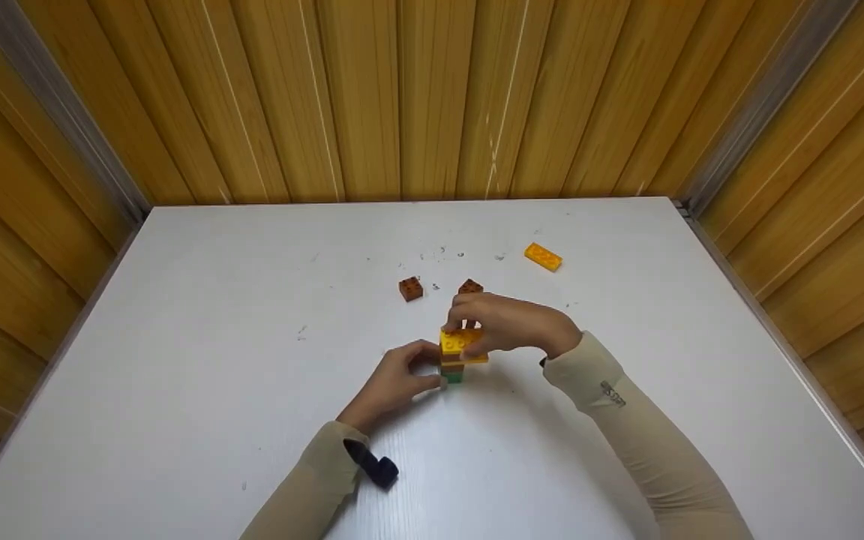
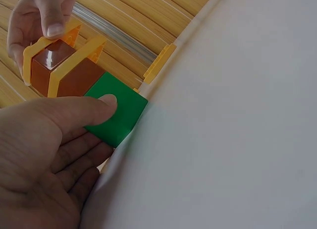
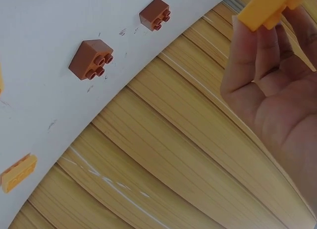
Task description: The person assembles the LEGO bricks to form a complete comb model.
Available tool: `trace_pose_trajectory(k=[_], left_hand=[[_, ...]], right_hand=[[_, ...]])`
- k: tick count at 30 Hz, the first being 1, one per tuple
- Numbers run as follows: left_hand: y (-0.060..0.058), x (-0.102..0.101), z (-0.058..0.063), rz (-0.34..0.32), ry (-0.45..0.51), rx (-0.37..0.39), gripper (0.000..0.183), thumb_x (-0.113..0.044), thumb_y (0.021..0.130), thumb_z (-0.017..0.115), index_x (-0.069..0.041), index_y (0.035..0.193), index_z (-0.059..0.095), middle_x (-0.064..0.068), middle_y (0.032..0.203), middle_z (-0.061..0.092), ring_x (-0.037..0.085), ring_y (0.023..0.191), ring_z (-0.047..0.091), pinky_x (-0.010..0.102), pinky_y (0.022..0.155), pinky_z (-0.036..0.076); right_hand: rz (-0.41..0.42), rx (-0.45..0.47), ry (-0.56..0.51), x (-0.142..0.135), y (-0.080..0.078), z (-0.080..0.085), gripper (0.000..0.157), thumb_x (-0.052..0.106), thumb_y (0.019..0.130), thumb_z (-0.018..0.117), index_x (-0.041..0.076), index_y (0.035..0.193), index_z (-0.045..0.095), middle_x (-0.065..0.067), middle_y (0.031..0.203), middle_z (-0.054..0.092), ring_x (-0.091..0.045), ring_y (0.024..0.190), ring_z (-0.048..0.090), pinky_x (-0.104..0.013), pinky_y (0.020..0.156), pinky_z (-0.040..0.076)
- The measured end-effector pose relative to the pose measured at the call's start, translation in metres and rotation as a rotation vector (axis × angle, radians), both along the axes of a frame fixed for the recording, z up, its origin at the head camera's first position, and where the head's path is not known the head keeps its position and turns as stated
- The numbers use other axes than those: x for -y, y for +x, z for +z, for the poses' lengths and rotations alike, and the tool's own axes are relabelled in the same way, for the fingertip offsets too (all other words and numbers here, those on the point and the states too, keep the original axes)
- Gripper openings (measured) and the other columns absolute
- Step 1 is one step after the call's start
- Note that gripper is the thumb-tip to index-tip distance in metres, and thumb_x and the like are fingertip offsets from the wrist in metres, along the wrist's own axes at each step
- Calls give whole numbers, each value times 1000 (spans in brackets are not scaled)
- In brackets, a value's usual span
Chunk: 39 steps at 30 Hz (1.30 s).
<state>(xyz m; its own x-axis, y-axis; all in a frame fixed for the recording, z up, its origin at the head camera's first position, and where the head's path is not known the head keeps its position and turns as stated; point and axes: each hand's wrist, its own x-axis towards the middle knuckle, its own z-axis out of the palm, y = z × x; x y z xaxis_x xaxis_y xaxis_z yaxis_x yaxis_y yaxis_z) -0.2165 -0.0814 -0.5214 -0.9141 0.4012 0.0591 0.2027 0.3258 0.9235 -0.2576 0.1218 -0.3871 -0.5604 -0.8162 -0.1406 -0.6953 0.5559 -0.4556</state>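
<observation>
A stack of toy building bricks stands on the white table, a green brick at its base. Above that come a brown brick, a yellow plate, a second brown brick and a top yellow plate. My left hand grips the green brick from the left, thumb flat against its side in the left wrist view. From the right, my right hand pinches the top yellow plate between thumb and fingers. Both yellow plates jut out past the brown bricks.
Two loose brown bricks lie studs up beyond the stack, one partly behind my right hand. Farther back to the right lies a loose yellow plate. Wood-patterned panels border the white table at the back and sides.
</observation>
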Motion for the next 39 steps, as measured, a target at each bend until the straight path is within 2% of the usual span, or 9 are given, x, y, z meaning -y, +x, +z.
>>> trace_pose_trajectory(k=[10, 19, 24, 32, 39], left_hand=[[1, 0, -1, 10, 25, -4, 36, -11, 83, 74, -12, 117, 62, 6, 118, 66, 24, 112, 59, 45, 103, 43], [-1, 0, 0, 7, -12, -15, 35, -14, 83, 73, -13, 116, 63, 3, 117, 67, 20, 112, 60, 41, 103, 43], [-1, 0, -2, -1, 1, -13, 35, -13, 83, 74, -11, 117, 63, 5, 117, 67, 21, 112, 60, 42, 103, 44], [-1, -1, -1, 18, -27, 31, 37, -14, 83, 74, -15, 118, 62, 1, 117, 66, 17, 111, 59, 39, 103, 44], [0, -1, 0, 21, -37, 40, 36, -13, 85, 72, -17, 119, 62, -1, 117, 65, 16, 110, 59, 38, 102, 44]], right_hand=[[-28, 18, 17, 0, -1, -1, 33, 10, 81, 77, 6, 112, 67, -6, 105, 60, -22, 101, 61, -34, 90, 52], [-22, 17, 6, 0, -2, -1, 33, 10, 80, 76, 6, 111, 66, -7, 104, 60, -22, 100, 61, -34, 90, 52], [-27, 30, 3, -2, -3, -3, 33, 10, 81, 76, 7, 112, 66, -6, 105, 60, -22, 100, 61, -33, 89, 52], [3, 37, -42, -4, -5, -6, 29, 7, 81, 75, 6, 108, 65, -7, 106, 60, -23, 98, 61, -33, 88, 52], [9, 9, -40, -5, -4, -7, 32, 8, 81, 75, 6, 112, 66, -6, 108, 62, -21, 99, 60, -34, 88, 52]])
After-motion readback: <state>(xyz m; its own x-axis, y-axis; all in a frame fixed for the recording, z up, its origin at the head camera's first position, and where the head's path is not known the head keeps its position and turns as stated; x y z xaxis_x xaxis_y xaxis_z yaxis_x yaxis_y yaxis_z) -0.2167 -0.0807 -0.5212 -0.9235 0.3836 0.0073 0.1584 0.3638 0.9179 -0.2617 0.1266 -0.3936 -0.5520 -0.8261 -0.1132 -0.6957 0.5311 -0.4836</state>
